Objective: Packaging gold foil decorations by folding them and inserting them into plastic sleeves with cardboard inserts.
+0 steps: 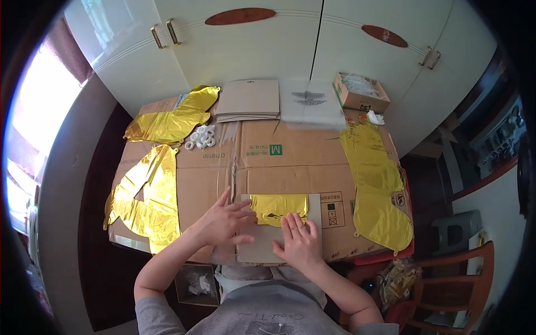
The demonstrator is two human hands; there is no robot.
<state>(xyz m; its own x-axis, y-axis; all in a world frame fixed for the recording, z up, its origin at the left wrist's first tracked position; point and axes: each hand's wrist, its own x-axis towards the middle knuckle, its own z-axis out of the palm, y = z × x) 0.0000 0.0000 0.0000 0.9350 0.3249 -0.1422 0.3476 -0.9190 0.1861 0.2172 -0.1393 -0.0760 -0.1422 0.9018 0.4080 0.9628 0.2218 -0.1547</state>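
A folded piece of gold foil balloon (279,206) lies on a grey cardboard sheet (262,245) at the near middle of the table. My right hand (300,240) rests with straight fingers on the foil's lower right edge, the thumb apart. Beside the foil's left edge is my left hand (226,220), its fingers spread and nothing held. Whether its fingertips touch the foil I cannot tell. Flat gold foil balloons lie on both sides: a 4-shaped one (162,195) at left, another (178,117) behind it, and a long one (371,184) at right.
Flattened brown cardboard (301,145) covers the table. Along the back are a stack of grey cardboard sheets (248,97), clear plastic bags (310,103) and a small open box (363,97). White rolls (201,137) sit at left. A wooden chair (446,279) stands at right.
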